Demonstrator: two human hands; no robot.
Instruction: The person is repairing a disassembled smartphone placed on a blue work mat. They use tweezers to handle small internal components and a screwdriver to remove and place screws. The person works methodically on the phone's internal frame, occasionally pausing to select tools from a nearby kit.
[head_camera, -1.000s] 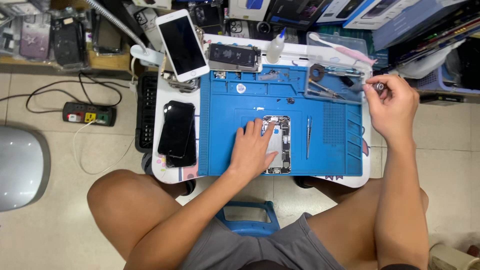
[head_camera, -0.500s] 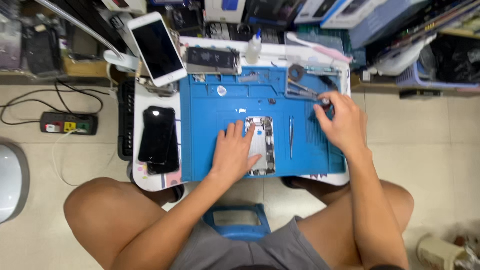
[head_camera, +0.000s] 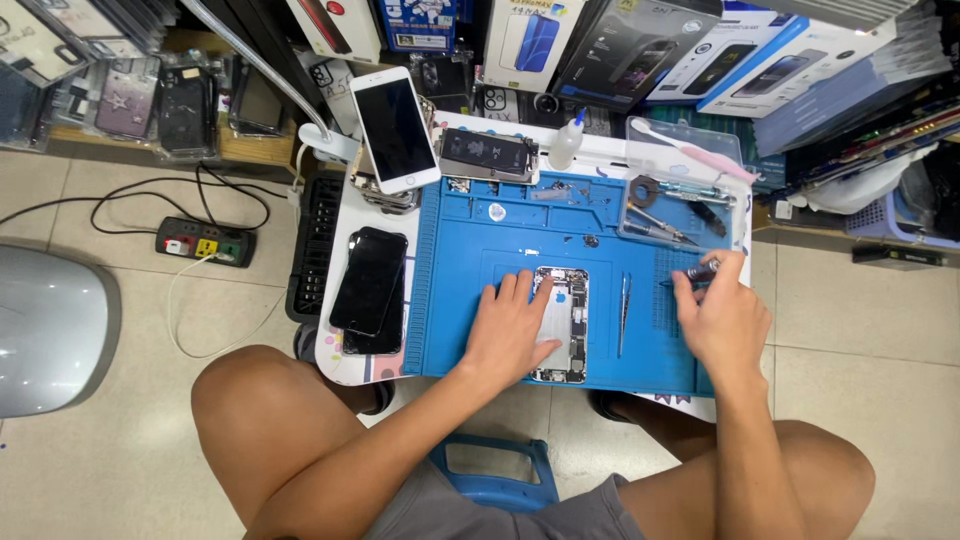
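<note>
While left hand (head_camera: 510, 335) pins opened phone (head_camera: 562, 325), internals exposed, right hand (head_camera: 722, 312) w/ screwdriver (head_camera: 700, 270)

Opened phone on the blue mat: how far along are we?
Done: opened phone lies screenless, insides exposed; a white-framed screen sits apart. In hand: left hand steadies it, right hand grips a screwdriver. Left: phone not closed; tweezers lie unused.

The left hand (head_camera: 510, 335) covers the left half of the opened phone (head_camera: 562, 325), hiding its parts there. The right hand (head_camera: 722, 318) hides most of the screwdriver (head_camera: 700, 270); its tip is too small to make out. The grey case (head_camera: 45, 330) is cut off at the left edge.
</note>
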